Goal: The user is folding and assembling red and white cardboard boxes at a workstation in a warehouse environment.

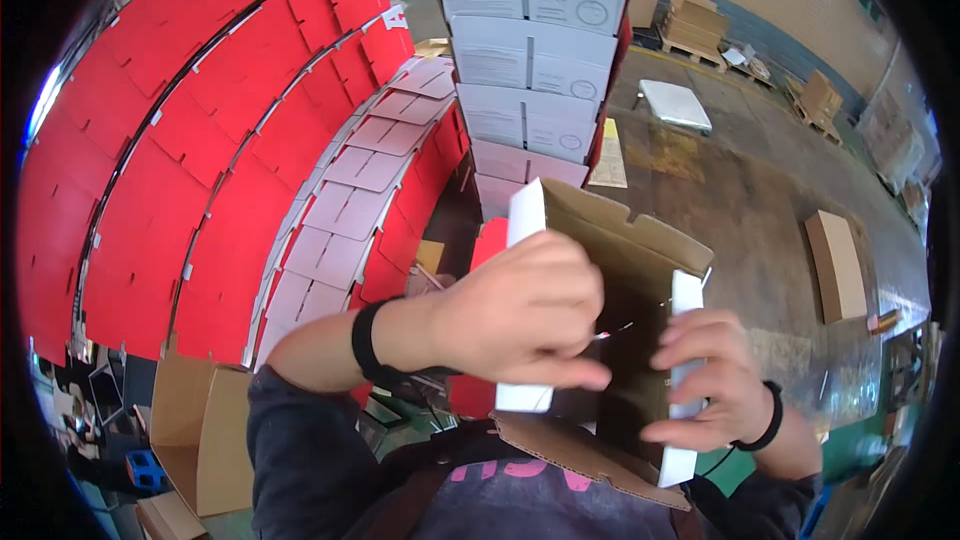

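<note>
An open cardboard box (640, 230), brown inside with white outer flaps, stands upright in front of my chest. My left hand (535, 310) is closed over its left white flap (527, 212), with curled fingers and the thumb pointing across the opening. Whatever those fingers hold, if anything, is hidden. On the opposite side, my right hand (715, 380) wraps its fingers and thumb round the right white flap (688, 290). The box's near brown flap (590, 455) lies against my apron. Shadow hides most of the interior.
Tall stacks of red boxes (220, 150) rise at the left, beside a stack of white-sided boxes (535, 50) ahead. A brown carton (838, 265) lies on the floor at right. Farther back are a white-topped stool (675, 105) and cartons on pallets (695, 25). An open carton (200, 435) sits lower left.
</note>
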Motion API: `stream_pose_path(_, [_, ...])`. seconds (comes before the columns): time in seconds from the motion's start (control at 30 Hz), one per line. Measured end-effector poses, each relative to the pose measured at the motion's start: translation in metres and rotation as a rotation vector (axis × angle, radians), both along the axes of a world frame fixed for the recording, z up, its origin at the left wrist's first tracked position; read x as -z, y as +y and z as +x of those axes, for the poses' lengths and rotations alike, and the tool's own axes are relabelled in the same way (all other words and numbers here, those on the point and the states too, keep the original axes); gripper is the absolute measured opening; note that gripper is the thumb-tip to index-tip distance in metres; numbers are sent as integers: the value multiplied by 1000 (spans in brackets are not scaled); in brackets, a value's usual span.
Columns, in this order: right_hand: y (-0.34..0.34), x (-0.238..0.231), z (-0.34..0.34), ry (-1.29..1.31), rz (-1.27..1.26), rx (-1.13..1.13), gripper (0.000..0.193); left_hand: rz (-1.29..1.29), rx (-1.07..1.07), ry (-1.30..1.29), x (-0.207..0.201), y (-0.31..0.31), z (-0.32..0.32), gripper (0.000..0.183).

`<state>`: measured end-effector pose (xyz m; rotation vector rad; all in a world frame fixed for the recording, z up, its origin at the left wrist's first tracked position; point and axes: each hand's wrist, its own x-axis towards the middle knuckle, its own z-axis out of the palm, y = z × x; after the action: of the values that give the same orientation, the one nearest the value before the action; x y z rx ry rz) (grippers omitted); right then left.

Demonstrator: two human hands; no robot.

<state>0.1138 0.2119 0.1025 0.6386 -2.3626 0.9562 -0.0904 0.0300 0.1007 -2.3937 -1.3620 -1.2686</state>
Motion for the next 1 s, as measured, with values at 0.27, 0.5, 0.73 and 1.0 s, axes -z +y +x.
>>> stream_pose_path(0.27, [14, 57, 12, 225, -227, 75, 64, 6, 62, 31, 43, -23, 3, 60])
stream_pose_path(0.5, [6, 46, 1, 96, -92, 101, 56, 12, 150, -54, 52, 5, 11, 50])
stream_pose_path(0.73, [-10, 35, -23, -145, 281, -74, 32, -228, 55, 33, 57, 16, 26, 43])
stream_pose_path(1.0, [-10, 16, 5, -350, 320, 124, 56, -553, -172, 145, 45, -19, 62, 75])
